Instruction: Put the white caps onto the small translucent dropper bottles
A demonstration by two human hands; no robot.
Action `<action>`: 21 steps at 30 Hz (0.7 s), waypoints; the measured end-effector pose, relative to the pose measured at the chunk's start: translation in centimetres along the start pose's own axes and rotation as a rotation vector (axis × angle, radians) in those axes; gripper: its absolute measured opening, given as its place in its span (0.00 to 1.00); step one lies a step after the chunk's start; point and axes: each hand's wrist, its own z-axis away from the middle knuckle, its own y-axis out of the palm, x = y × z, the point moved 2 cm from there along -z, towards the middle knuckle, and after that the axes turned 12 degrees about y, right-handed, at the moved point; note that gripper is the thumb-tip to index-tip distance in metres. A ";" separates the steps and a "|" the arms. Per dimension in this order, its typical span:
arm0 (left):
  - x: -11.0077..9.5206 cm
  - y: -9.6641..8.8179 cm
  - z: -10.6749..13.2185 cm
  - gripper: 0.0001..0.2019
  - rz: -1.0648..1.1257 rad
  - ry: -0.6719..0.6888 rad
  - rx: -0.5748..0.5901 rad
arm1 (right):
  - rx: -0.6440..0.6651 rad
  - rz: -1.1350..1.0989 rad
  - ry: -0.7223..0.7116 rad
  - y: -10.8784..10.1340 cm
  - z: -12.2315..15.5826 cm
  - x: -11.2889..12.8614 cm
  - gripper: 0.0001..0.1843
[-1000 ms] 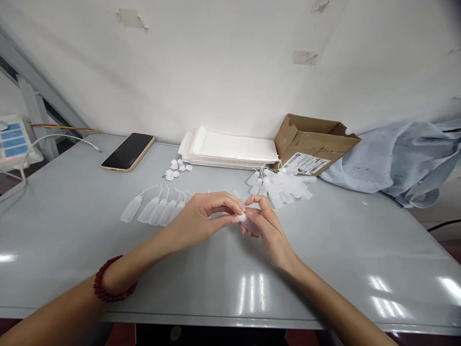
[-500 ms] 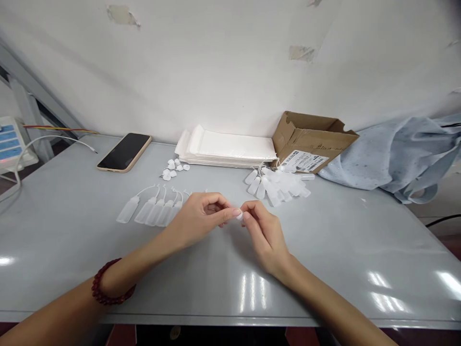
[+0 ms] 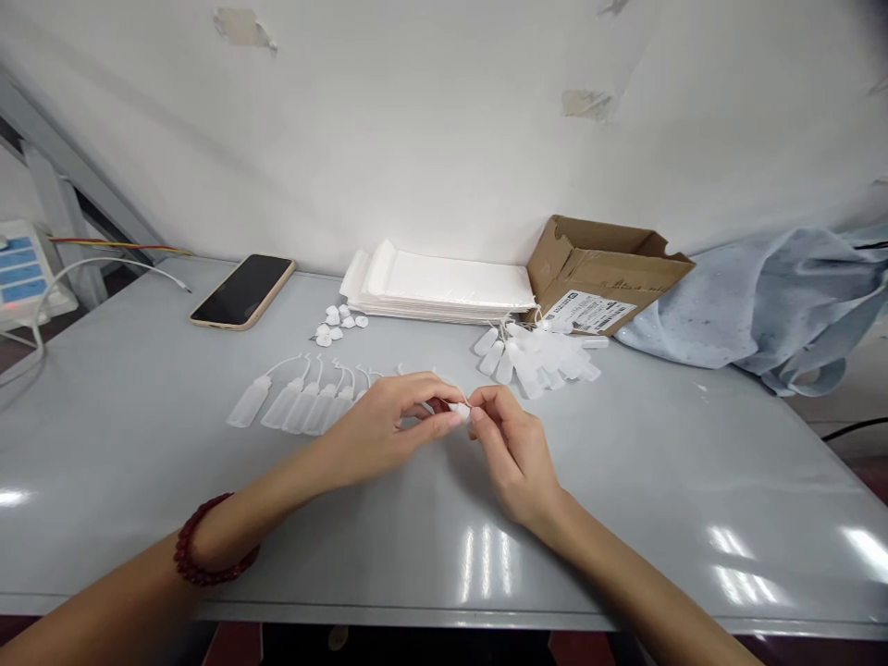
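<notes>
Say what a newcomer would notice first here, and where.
In the centre, the left hand and right hand pinch a small white piece together. Beside the left hand lies a row of small plastic bottles; a cardboard box and a phone sit near the wall.

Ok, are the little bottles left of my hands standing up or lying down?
Lying down: the small plastic bottles rest flat on the grey table, side by side, thin tips pointing toward the wall.
</notes>
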 end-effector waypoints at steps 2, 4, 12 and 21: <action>0.2 0.1 0.0 0.10 0.052 -0.057 -0.029 | 0.014 -0.005 -0.007 0.0 0.1 0.0 0.06; 0.3 0.2 0.0 0.10 0.095 -0.084 -0.068 | 0.022 -0.007 -0.001 0.1 0.1 0.0 0.05; 0.5 0.3 0.0 0.06 0.261 -0.019 -0.094 | 0.074 -0.185 0.087 0.1 -0.3 -0.1 0.05; 0.3 0.2 0.0 0.10 0.189 -0.216 -0.042 | 0.046 -0.102 -0.027 0.2 0.0 -0.1 0.02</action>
